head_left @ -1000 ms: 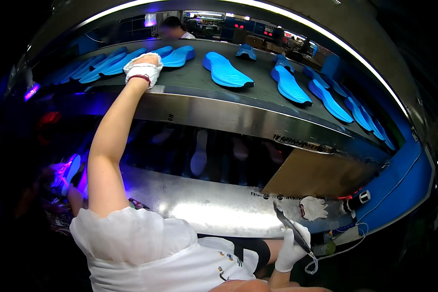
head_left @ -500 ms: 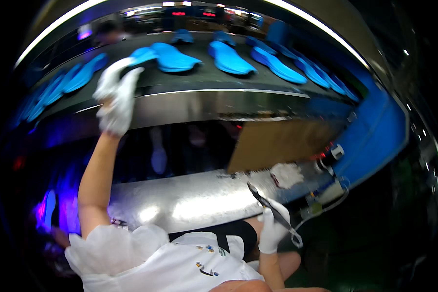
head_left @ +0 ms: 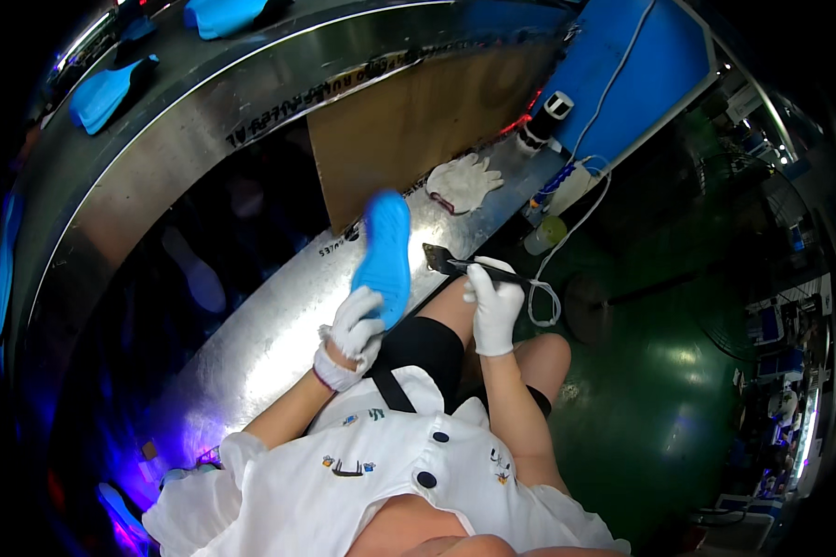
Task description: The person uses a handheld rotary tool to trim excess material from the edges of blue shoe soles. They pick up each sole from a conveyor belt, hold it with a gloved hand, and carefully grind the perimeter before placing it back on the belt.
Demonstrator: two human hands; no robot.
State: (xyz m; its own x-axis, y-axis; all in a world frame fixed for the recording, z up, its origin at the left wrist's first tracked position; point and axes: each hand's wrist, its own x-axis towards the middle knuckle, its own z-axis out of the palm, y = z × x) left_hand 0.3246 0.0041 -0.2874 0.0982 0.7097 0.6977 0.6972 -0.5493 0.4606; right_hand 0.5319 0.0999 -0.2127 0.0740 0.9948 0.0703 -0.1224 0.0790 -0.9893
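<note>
My left hand [head_left: 355, 330], in a white glove, grips a blue shoe sole [head_left: 384, 255] by its lower end. The sole stands tilted up over the metal bench, its far end blurred. To its right, my gloved right hand [head_left: 495, 306] is closed around the handle of a black brush [head_left: 453, 263]. The brush's dark flat head points left toward the sole but stays apart from it. A pale thin tube [head_left: 555, 297] loops beside the handle.
More blue soles [head_left: 111, 93] lie on the dark conveyor [head_left: 181, 56] at upper left. A cardboard sheet [head_left: 418, 121] leans behind the metal bench [head_left: 251, 343]. A spare white glove [head_left: 464, 183] and a black-and-white cylinder [head_left: 548, 119] sit near the blue panel [head_left: 650, 65].
My left hand has come down from the conveyor with a blue sole in it, now over the bench. My right hand still holds the brush. The view has swung right and downward.
</note>
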